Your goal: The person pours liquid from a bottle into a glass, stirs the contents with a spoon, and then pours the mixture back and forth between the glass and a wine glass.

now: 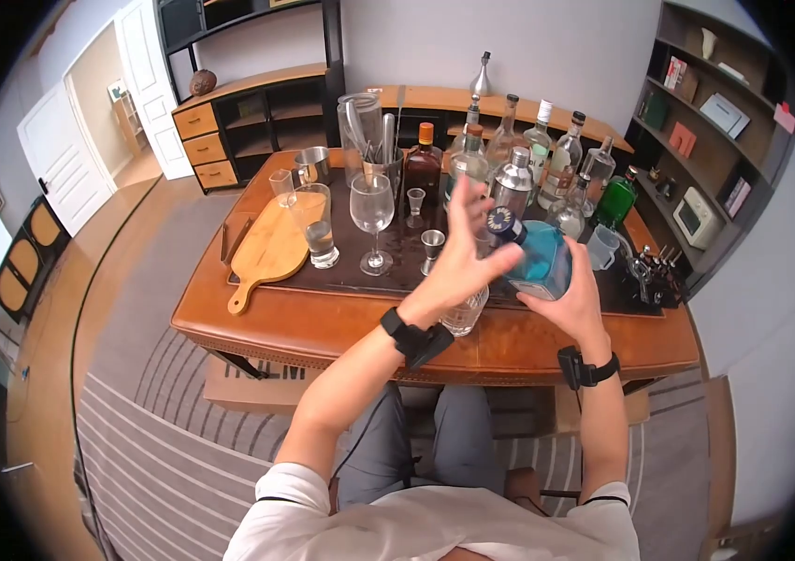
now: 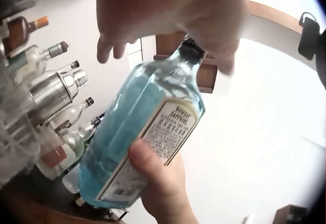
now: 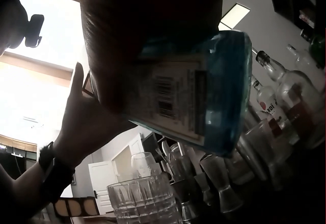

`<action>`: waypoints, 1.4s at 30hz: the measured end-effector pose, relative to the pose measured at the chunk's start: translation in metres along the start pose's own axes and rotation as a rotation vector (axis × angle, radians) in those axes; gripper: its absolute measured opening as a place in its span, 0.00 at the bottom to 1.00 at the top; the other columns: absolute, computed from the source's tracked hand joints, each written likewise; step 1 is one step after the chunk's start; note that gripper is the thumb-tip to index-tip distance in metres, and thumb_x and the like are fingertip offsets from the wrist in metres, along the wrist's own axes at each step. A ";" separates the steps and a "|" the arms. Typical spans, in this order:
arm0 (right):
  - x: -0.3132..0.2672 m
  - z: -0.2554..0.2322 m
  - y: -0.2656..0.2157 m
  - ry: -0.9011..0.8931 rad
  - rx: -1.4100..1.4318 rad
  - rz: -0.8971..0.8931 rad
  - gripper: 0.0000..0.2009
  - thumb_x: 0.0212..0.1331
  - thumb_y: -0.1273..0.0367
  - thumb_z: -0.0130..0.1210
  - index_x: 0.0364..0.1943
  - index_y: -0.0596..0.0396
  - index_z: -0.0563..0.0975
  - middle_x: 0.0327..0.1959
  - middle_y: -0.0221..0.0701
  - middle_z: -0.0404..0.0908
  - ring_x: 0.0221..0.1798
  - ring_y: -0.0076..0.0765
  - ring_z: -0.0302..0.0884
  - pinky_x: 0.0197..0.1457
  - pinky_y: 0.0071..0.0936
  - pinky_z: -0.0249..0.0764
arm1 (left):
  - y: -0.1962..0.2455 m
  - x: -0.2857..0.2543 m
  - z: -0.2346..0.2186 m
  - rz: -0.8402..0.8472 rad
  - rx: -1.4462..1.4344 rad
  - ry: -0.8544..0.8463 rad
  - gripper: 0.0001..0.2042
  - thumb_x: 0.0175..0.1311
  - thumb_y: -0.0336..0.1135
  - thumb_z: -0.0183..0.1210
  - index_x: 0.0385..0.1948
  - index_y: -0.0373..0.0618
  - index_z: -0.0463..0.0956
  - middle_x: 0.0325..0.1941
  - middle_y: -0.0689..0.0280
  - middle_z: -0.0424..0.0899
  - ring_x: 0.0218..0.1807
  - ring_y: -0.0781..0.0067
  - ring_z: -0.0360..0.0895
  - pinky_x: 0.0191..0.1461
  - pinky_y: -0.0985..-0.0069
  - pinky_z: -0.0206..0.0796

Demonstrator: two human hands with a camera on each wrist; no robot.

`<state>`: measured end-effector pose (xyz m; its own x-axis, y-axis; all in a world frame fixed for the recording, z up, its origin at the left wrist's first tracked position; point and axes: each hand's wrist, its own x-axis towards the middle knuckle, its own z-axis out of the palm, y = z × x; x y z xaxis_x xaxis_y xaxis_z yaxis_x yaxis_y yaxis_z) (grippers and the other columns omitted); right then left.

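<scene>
My right hand (image 1: pixel 580 304) grips a blue gin bottle (image 1: pixel 547 266) by its body, tilted above the table with its dark cap (image 1: pixel 507 222) toward the left. In the left wrist view the right thumb presses on the bottle's printed label (image 2: pixel 160 135). My left hand (image 1: pixel 463 266) is beside the cap, fingers extended and spread, with the thumb near the bottle's neck. Below the left hand stands a cut-glass mixing glass (image 1: pixel 463 318), partly hidden by the hand. A steel jigger (image 1: pixel 432 245) is just left of it.
A wine glass (image 1: pixel 372 210), a tall glass (image 1: pixel 320 234) and a wooden board (image 1: pixel 271 238) lie to the left. Several bottles and a steel shaker (image 1: pixel 513 182) crowd the back right. A glass mug (image 1: pixel 602 249) and a metal rack of tools (image 1: pixel 652 276) stand at right.
</scene>
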<state>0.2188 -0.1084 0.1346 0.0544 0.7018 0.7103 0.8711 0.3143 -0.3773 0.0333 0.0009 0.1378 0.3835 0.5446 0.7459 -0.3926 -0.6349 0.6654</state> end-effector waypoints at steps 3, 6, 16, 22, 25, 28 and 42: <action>0.000 -0.003 0.000 -0.039 -0.085 -0.031 0.45 0.32 0.63 0.78 0.60 0.56 0.66 0.52 0.40 0.71 0.56 0.52 0.71 0.58 0.42 0.69 | 0.022 0.008 -0.020 0.174 0.290 0.087 0.41 0.60 0.47 0.65 0.70 0.42 0.50 0.61 0.52 0.67 0.62 0.58 0.68 0.64 0.64 0.63; -0.004 0.001 0.005 -0.080 -0.125 -0.018 0.44 0.32 0.63 0.77 0.59 0.55 0.66 0.52 0.40 0.71 0.55 0.52 0.70 0.58 0.42 0.68 | 0.022 0.013 -0.025 0.192 0.770 -0.232 0.12 0.66 0.41 0.59 0.36 0.40 0.74 0.33 0.55 0.79 0.37 0.51 0.79 0.39 0.62 0.72; -0.016 0.018 0.000 -0.101 -0.045 0.029 0.44 0.32 0.62 0.77 0.59 0.55 0.66 0.51 0.41 0.72 0.54 0.52 0.70 0.58 0.42 0.67 | 0.015 0.015 -0.011 0.157 0.993 -0.063 0.12 0.69 0.39 0.51 0.26 0.44 0.72 0.15 0.56 0.77 0.19 0.49 0.76 0.23 0.59 0.68; -0.015 0.023 -0.009 0.034 -0.302 -0.040 0.43 0.33 0.63 0.76 0.59 0.57 0.66 0.51 0.40 0.71 0.55 0.50 0.68 0.57 0.44 0.62 | 0.018 0.017 -0.008 -0.179 1.017 0.108 0.18 0.71 0.44 0.50 0.25 0.40 0.78 0.14 0.51 0.77 0.22 0.44 0.78 0.29 0.57 0.73; -0.016 0.019 -0.008 0.032 -0.318 -0.067 0.43 0.33 0.63 0.76 0.59 0.57 0.66 0.51 0.41 0.70 0.55 0.51 0.68 0.57 0.44 0.62 | 0.027 0.016 -0.014 -0.430 0.880 -0.093 0.21 0.70 0.49 0.51 0.40 0.35 0.78 0.29 0.43 0.81 0.36 0.45 0.82 0.40 0.55 0.75; -0.019 0.018 -0.002 0.020 -0.335 -0.044 0.43 0.33 0.62 0.76 0.59 0.57 0.66 0.51 0.41 0.70 0.55 0.51 0.68 0.58 0.43 0.62 | 0.022 0.005 -0.026 -0.060 0.493 -0.174 0.27 0.64 0.40 0.61 0.60 0.40 0.61 0.62 0.47 0.62 0.60 0.54 0.71 0.55 0.60 0.71; -0.028 0.021 0.001 -0.008 -0.298 -0.033 0.45 0.33 0.62 0.76 0.60 0.58 0.64 0.51 0.41 0.69 0.55 0.51 0.67 0.59 0.44 0.61 | 0.030 0.009 -0.038 -0.546 0.433 -0.217 0.27 0.66 0.48 0.60 0.52 0.29 0.73 0.46 0.56 0.76 0.41 0.72 0.77 0.42 0.77 0.72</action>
<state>0.2080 -0.1143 0.1017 0.0209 0.6994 0.7145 0.9772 0.1368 -0.1624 -0.0066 0.0072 0.1654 0.6049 0.7533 0.2582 0.2511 -0.4882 0.8358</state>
